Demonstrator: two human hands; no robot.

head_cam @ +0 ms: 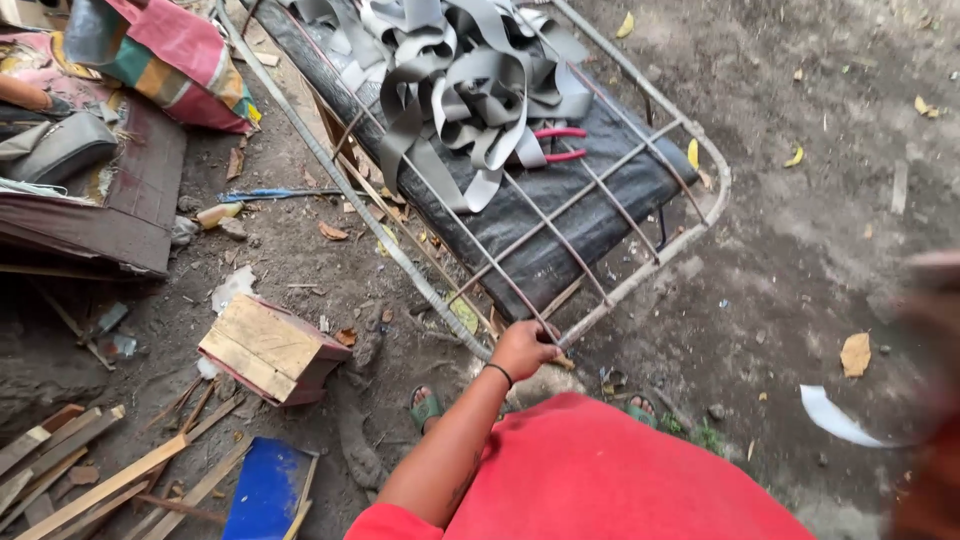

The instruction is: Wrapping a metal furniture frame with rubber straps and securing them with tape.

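Note:
My left hand (523,347), with a black band on the wrist, is closed around the near edge of a rusty metal grid frame (640,275) that lies tilted over the dirt ground. A black padded mat (540,230) rests on the frame under a heap of grey flat straps (470,80). Red-handled pliers (560,145) lie at the edge of that heap. At the right border, my right hand (930,380) is only a close blur, raised away from the frame; its fingers cannot be made out. My red shirt fills the bottom of the view.
A wooden box (268,350) lies on its side to the left, with a blue board (265,490) and loose wood strips (90,480) nearer. A striped cloth bag (170,55) and a grey handbag (55,145) sit at the upper left. A white scrap (835,415) lies on the right.

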